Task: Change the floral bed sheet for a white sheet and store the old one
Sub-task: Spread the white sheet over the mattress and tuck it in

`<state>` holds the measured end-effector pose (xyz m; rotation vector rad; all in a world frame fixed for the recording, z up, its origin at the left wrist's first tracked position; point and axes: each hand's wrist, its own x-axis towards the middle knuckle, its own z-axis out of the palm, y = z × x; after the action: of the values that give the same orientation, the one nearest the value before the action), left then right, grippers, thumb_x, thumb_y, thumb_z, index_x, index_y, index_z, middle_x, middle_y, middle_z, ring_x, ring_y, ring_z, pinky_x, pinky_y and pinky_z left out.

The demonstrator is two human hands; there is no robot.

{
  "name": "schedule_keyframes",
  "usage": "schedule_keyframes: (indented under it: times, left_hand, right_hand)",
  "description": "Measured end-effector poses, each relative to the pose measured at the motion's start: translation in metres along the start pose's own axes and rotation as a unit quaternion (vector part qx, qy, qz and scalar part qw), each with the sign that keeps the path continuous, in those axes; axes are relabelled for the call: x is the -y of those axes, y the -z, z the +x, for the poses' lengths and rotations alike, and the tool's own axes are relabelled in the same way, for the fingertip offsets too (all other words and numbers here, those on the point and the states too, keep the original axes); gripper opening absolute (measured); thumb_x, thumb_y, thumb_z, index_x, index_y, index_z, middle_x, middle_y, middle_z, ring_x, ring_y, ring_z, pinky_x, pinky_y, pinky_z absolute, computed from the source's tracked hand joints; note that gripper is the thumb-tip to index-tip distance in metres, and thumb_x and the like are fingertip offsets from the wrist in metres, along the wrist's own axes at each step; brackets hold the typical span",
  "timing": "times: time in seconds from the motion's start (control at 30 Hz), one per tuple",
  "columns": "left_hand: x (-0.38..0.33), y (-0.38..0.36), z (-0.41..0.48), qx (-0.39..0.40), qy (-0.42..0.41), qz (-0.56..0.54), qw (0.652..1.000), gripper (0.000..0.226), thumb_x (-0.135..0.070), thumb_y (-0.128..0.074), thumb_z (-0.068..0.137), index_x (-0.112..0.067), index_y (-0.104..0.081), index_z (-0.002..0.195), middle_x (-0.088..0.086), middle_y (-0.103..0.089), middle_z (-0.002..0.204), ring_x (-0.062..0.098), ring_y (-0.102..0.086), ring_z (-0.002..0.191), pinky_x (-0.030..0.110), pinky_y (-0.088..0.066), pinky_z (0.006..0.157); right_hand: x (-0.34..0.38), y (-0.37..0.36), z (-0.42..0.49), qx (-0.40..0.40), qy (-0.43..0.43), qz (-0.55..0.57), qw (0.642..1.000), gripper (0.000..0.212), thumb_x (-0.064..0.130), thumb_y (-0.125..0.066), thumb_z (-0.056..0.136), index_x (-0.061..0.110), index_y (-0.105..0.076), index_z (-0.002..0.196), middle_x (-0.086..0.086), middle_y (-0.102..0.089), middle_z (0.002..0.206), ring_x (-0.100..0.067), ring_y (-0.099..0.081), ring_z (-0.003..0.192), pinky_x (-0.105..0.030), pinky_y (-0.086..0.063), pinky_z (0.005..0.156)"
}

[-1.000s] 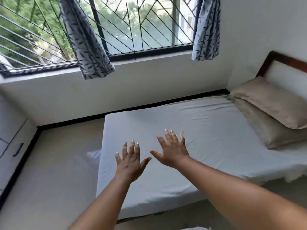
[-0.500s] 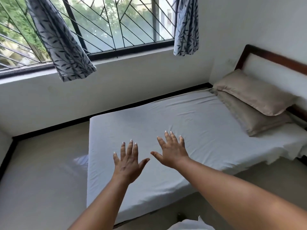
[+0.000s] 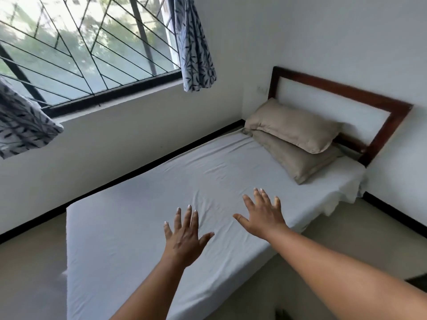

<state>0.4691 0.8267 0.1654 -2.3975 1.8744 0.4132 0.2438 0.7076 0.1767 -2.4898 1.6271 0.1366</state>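
Note:
A white sheet [image 3: 143, 218] covers the low mattress, lightly wrinkled in the middle and hanging loose at the head-end corner. My left hand [image 3: 183, 236] is stretched out above the sheet's near middle with its fingers spread. To its right, my right hand [image 3: 263, 215] is held out the same way, fingers straight and apart. Neither hand holds anything. No floral sheet is in view.
Two beige pillows [image 3: 291, 132] are stacked against the dark wooden headboard [image 3: 379, 139] at the right. A barred window [image 3: 87, 56] with leaf-print curtains [image 3: 196, 49] runs along the far wall. Beige floor [image 3: 30, 262] borders the bed at left and right.
The view has swung to the right, bringing the whole headboard into sight. Both hands stay spread over the sheet, and the right one has moved further from the left.

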Motion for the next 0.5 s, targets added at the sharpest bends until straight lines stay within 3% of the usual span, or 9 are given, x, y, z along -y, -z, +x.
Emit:
schedule_keyframes:
  times: [0.2,0.3,0.5]
  left_hand:
    - [-0.094,-0.001,0.062,0.009,0.004,-0.013,1.0,0.096,-0.082,-0.008,0.086,-0.023,0.004,0.16,-0.004,0.02,0.166,0.025,0.026,0.151,0.062,0.002,0.12]
    - [-0.137,0.002,0.084,0.013,0.01,-0.021,1.0,0.106,-0.086,0.004,0.075,-0.023,0.003,0.16,-0.004,0.019,0.166,0.024,0.025,0.151,0.062,0.0,0.121]
    - [-0.199,-0.004,0.114,0.027,0.011,-0.021,0.999,0.107,-0.085,0.005,0.073,-0.023,0.005,0.16,-0.004,0.02,0.166,0.024,0.025,0.151,0.062,0.001,0.12]
  right_hand:
    - [-0.101,0.016,0.039,0.004,0.01,-0.009,1.0,0.087,0.081,-0.014,0.091,0.029,-0.014,0.161,-0.011,-0.003,0.17,-0.028,0.001,0.157,-0.061,-0.004,0.12]
    - [-0.147,0.021,0.055,0.019,0.01,-0.023,1.0,0.102,0.088,0.001,0.08,0.03,-0.012,0.162,-0.012,-0.001,0.17,-0.029,0.003,0.157,-0.061,-0.003,0.12]
    - [-0.215,0.024,0.072,0.034,0.002,-0.026,0.999,0.085,0.079,-0.018,0.093,0.029,-0.011,0.162,-0.012,0.001,0.17,-0.029,0.004,0.157,-0.061,-0.002,0.12]
